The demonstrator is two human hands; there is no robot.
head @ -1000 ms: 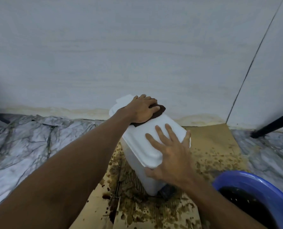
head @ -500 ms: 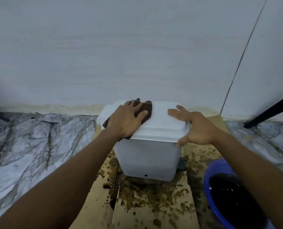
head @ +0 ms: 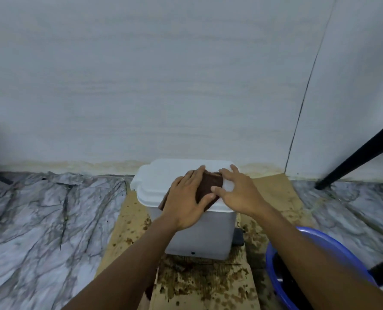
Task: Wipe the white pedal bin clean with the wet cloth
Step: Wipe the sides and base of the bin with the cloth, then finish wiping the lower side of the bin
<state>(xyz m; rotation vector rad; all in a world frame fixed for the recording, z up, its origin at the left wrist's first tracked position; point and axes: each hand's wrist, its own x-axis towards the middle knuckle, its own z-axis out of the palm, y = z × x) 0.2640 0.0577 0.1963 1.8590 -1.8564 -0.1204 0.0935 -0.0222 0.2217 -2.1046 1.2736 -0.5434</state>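
The white pedal bin [head: 199,238] stands upright on stained cardboard near the wall, its lid [head: 161,177] closed. A dark brown wet cloth [head: 209,184] lies on the right half of the lid. My left hand [head: 186,198] presses flat on the cloth with straight fingers. My right hand [head: 239,191] rests on the lid's right edge, fingers spread, thumb touching the cloth's near edge. A black pedal [head: 238,237] shows at the bin's lower right.
A blue basin [head: 273,262] of dark water sits at the lower right, beside the bin. Brown-spotted cardboard [head: 204,285] covers the marble floor [head: 40,220]. A black leg [head: 360,155] slants at the far right. The wall is just behind the bin.
The bin was turned to stand square to me. My left hand slid the cloth from the lid's left to its right half, and my right hand moved in beside the cloth.
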